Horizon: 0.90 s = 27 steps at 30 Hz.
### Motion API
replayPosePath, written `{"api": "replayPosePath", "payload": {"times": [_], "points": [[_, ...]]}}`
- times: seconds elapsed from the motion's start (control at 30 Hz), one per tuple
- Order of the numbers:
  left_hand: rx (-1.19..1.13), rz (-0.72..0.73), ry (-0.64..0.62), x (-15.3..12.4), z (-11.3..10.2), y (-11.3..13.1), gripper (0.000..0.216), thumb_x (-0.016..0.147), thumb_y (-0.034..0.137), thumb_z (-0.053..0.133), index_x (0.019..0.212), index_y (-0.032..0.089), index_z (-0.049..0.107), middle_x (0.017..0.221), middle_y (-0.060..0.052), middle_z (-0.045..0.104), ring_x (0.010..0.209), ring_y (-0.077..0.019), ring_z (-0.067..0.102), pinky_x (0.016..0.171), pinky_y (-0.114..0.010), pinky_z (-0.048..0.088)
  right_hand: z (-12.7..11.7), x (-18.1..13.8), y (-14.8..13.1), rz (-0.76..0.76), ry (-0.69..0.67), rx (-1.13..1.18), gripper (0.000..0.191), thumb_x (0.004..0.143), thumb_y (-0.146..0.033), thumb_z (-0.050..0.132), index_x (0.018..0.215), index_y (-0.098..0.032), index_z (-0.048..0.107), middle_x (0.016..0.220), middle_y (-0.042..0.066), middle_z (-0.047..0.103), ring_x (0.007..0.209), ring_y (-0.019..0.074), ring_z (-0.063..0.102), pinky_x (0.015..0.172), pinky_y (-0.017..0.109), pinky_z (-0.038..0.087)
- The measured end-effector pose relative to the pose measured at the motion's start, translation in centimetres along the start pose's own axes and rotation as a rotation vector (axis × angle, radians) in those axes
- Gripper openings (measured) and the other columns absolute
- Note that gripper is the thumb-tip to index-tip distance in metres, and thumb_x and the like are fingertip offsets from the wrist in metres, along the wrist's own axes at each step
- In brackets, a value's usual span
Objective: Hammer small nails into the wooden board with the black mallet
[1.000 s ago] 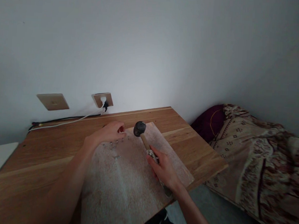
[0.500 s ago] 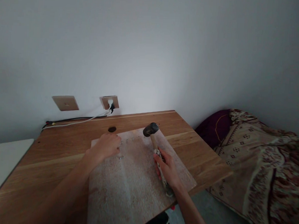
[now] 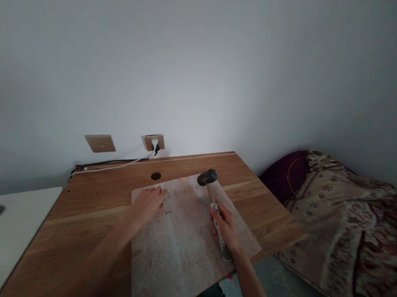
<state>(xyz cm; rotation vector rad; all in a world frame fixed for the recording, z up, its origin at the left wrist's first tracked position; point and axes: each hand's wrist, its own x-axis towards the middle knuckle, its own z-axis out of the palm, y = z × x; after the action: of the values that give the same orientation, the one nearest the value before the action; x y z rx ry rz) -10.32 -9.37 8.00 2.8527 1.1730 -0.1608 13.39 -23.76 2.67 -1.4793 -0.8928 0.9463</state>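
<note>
With my right hand (image 3: pixel 225 225) wrapped round the hammer (image 3: pixel 211 194) over the board's (image 3: pixel 178 255) right side, I'd best grip firmly; my left hand (image 3: pixel 150 201) curls at its far-left corner, any hold unclear.

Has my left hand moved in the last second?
Yes: your left hand has moved back toward you, farther from the wall socket.

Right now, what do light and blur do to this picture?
In the head view, the wall is brightest mid-frame, dimming toward the corners; in that head view, the left forearm looks smeared, and small metal pieces on the board are too indistinct to identify.
</note>
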Motion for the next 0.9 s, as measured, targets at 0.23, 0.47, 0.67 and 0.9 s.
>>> {"api": "replayPosePath", "payload": {"times": [0.23, 0.47, 0.67, 0.9], "points": [[-0.096, -0.040, -0.064, 0.9, 0.8, 0.6, 0.021, 0.090, 0.008, 0.051, 0.098, 0.018, 0.069, 0.104, -0.012, 0.072, 0.101, -0.0280, 0.070, 0.085, -0.038, 0.052, 0.1, -0.2, 0.1, 0.044, 0.015, 0.013, 0.043, 0.083, -0.063, 0.069, 0.081, -0.022, 0.057, 0.050, -0.009, 0.048, 0.035, 0.0081, 0.042, 0.029, 0.017, 0.035], [-0.282, -0.070, -0.060, 0.9, 1.7, 2.2, 0.015, 0.083, 0.012, 0.054, 0.086, 0.020, 0.066, 0.103, -0.009, 0.070, 0.094, -0.0230, 0.068, 0.080, -0.032, 0.049, 0.2, -0.1, 0.3, 0.078, 0.050, 0.041, 0.052, 0.082, -0.073, 0.065, 0.078, -0.022, 0.055, 0.049, -0.010, 0.046, 0.032, 0.0069, 0.038, 0.028, 0.017, 0.035], [-0.510, -0.014, 0.008, 3.5, 2.2, 4.0, 0.017, 0.077, 0.011, 0.054, 0.086, 0.023, 0.063, 0.084, -0.002, 0.072, 0.079, -0.0196, 0.067, 0.071, -0.029, 0.045, -0.2, 0.1, 0.2, 0.201, 0.119, 0.161, 0.057, 0.073, -0.077, 0.070, 0.075, -0.023, 0.054, 0.044, -0.009, 0.046, 0.030, 0.0069, 0.037, 0.027, 0.016, 0.032], [-0.432, 0.089, 0.140, 9.9, 1.0, 5.0, 0.015, 0.085, 0.011, 0.057, 0.089, 0.021, 0.067, 0.096, -0.005, 0.071, 0.092, -0.0207, 0.066, 0.082, -0.030, 0.046, -1.2, 0.8, 0.5, 0.301, 0.059, 0.261, 0.055, 0.073, -0.076, 0.068, 0.074, -0.023, 0.055, 0.040, -0.008, 0.046, 0.028, 0.0076, 0.035, 0.026, 0.018, 0.031]]}}
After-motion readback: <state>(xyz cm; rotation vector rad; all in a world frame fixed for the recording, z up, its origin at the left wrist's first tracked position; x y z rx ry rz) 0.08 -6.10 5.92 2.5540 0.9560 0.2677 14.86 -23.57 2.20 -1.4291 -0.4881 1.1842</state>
